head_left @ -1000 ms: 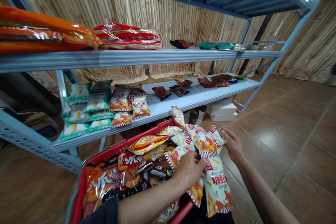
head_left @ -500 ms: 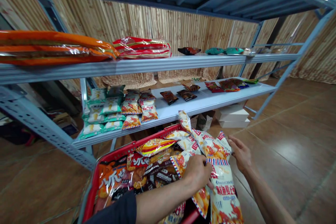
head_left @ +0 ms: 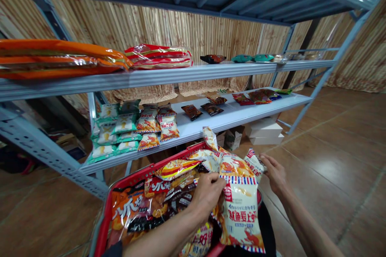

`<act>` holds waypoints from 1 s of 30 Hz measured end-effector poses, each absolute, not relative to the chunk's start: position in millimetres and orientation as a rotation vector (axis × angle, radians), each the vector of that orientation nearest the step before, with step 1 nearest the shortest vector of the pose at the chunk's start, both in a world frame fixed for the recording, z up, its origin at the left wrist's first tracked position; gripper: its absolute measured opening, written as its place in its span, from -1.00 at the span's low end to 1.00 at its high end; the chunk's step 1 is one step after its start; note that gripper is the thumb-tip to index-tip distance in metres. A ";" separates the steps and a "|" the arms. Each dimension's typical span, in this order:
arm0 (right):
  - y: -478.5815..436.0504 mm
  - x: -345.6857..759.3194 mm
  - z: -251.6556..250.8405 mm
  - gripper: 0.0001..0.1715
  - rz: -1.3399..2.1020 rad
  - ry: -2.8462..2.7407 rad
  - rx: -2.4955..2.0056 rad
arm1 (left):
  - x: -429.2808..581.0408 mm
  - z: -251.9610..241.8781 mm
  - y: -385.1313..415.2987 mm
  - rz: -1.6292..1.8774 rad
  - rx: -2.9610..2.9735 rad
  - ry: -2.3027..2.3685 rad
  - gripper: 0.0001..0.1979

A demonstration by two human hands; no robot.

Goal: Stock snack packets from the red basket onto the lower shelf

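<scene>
My left hand [head_left: 208, 192] is closed on the upper left corner of a white and orange snack bag [head_left: 243, 215], which hangs upright over the right end of a red shopping basket [head_left: 109, 217]. My right hand [head_left: 275, 174] pinches the edge of a smaller-looking white snack bag [head_left: 254, 162], partly hidden behind others. Between the hands, another orange and white bag [head_left: 235, 164] lies just behind the hanging one. Below my left forearm, more snack bags fill the basket, among them an orange bag [head_left: 128, 207] and a yellow and red bag [head_left: 177, 168].
Ahead stands a blue-grey metal rack. Its lower shelf [head_left: 193, 130] carries green and white bags [head_left: 105, 132], white and orange bags [head_left: 147, 122] and small dark packets [head_left: 191, 112]. Long orange [head_left: 60, 60] and red [head_left: 159, 56] packages lie on the shelf above. White boxes [head_left: 265, 130] sit beneath.
My left hand has moved left, bringing the white and orange snack bag with it and turning its front toward me. My right hand stays at the basket's right side, still holding its bag.
</scene>
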State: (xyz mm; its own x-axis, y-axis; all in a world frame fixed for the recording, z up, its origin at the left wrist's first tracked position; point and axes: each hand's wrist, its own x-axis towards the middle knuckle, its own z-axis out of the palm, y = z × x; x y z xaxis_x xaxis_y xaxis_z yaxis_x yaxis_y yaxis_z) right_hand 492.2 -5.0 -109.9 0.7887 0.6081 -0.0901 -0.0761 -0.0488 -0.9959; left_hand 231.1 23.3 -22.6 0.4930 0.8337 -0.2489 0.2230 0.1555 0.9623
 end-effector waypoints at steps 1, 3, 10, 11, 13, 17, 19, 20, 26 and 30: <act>-5.1 492.9 -110.6 -0.42 0.561 -0.461 -1.547 | 226.1 -18.7 23.8 0.595 1.308 0.985 -0.83; -5.3 493.4 -111.4 -0.44 0.514 -0.491 -1.576 | 215.0 -9.4 25.4 0.614 1.180 0.980 -0.84; -3.7 492.2 -109.6 -0.49 0.490 -0.523 -1.539 | 166.5 30.1 42.7 0.908 0.808 0.917 -0.96; -3.1 492.7 -109.1 -0.50 0.487 -0.521 -1.531 | 159.4 35.4 46.5 0.903 0.735 0.932 -0.95; -2.1 493.8 -107.2 -0.51 0.486 -0.520 -1.514 | 145.9 43.3 54.0 0.926 0.628 0.996 -0.91; -2.7 492.5 -95.5 -0.49 0.542 -0.567 -1.585 | 125.3 43.9 65.0 1.051 0.586 1.046 -0.88; -4.6 490.5 -88.0 -0.49 0.621 -0.631 -1.650 | 119.1 38.5 67.8 1.060 0.569 1.069 -0.88; -5.6 489.7 -84.8 -0.50 0.670 -0.669 -1.666 | 116.9 35.4 68.6 1.056 0.560 1.076 -0.89; -7.3 489.3 -79.9 -0.55 0.817 -0.749 -1.598 | 110.0 23.2 70.7 0.970 0.526 1.122 -0.94; -5.5 489.6 -79.8 -0.54 0.792 -0.726 -1.581 | 111.3 20.8 68.2 0.882 0.520 1.111 -0.92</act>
State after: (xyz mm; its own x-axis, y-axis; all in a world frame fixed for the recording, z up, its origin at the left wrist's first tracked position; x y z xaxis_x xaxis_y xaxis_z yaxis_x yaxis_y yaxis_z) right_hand 489.6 -5.5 -79.8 0.5785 0.8097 -0.0991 0.0283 -0.1414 -0.9896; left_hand 111.3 68.2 20.8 0.1709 0.8206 -0.5453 -0.3447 0.5683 0.7471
